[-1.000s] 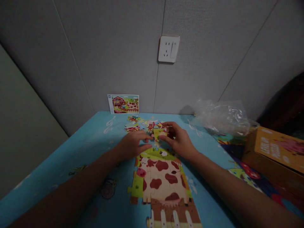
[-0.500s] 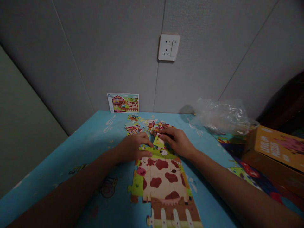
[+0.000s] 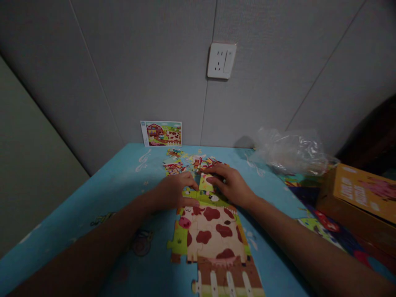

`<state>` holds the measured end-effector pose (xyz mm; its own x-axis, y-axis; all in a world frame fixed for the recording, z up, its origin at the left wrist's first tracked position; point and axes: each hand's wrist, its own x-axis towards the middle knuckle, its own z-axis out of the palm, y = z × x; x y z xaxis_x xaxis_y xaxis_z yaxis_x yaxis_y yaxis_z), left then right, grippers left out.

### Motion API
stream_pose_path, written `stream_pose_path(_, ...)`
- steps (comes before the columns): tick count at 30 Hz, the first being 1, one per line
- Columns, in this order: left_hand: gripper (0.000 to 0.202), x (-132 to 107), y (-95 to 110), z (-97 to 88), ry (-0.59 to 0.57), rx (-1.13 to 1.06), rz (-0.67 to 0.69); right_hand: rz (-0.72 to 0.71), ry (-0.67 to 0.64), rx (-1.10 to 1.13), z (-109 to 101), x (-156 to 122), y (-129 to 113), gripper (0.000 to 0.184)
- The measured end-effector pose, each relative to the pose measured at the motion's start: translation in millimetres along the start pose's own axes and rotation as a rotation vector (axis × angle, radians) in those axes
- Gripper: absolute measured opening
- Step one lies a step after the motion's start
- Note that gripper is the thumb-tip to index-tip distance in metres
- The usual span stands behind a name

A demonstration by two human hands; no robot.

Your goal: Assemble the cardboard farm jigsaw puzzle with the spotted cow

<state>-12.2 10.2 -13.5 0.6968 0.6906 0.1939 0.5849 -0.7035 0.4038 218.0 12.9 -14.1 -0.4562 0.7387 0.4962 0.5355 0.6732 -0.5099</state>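
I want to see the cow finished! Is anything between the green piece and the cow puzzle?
Nothing I can see. The green piece sits right at the top edge of the cow puzzle, under the right hand. The left hand rests on the puzzle beside it, not between them.

Overall finding: no word, brand or number can be read with certainty in this view.

Box lid: the yellow lid of a cardboard box [image 3: 359, 194] carries white block lettering [image 3: 349, 193] in several short lines; too blurred and dim to read.

Picture card: the farm-scene card [image 3: 161, 133] against the wall shows a red barn and a spotted cow; no legible print.

Jigsaw puzzle: the cow-pattern jigsaw puzzle [image 3: 210, 235] on the table shows no legible print.

Wall socket: the white wall socket [image 3: 221, 61] shows pin slots and a rocker switch; no legible marking.
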Motion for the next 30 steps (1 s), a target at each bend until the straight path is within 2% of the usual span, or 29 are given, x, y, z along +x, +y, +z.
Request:
stream_pose_path(6, 0.022, 2.7, -0.6, 1.5, 0.041, -0.061, -0.031, -0.019, -0.002, 0.013, -0.3, -0.6, -1.4, 0.025)
stream_pose_path(9, 0.015, 4.3, -1.1, 3.7, 0.088, -0.112, -0.097, -0.013, 0.010, 0.011, 0.3, -0.5, -1.1, 0.025)
stream_pose_path(13, 0.031, 4.5, -0.4, 5.2, 0.127, -0.177, -0.150, 0.010, 0.027, -0.011, 1.3, 0.0, -1.1, 0.025)
stream_pose_path(18, 0.050, 3.6, 1.9, 3.8, 0.159, -0.191, -0.102, 0.039, 0.030, -0.017, 1.2, -0.7, -2.2, 0.025)
stream_pose_path(25, 0.022, 7.0, -0.5, 6.6, 0.240, -0.129, 0.041, 0.002, 0.028, 0.025, 1.6, -0.7, -3.6, 0.022)
stream_pose_path(28, 0.021, 7.9, 0.5, 5.1, 0.307, -0.121, 0.005, 0.021, 0.065, 0.016, 1.5, 0.1, -2.2, 0.019)
stream_pose_path(30, 0.021, 7.6, 1.9, 1.9, 0.387, -0.102, -0.078, 0.095, 0.154, -0.025, 0.0, 0.5, 2.0, 0.019)
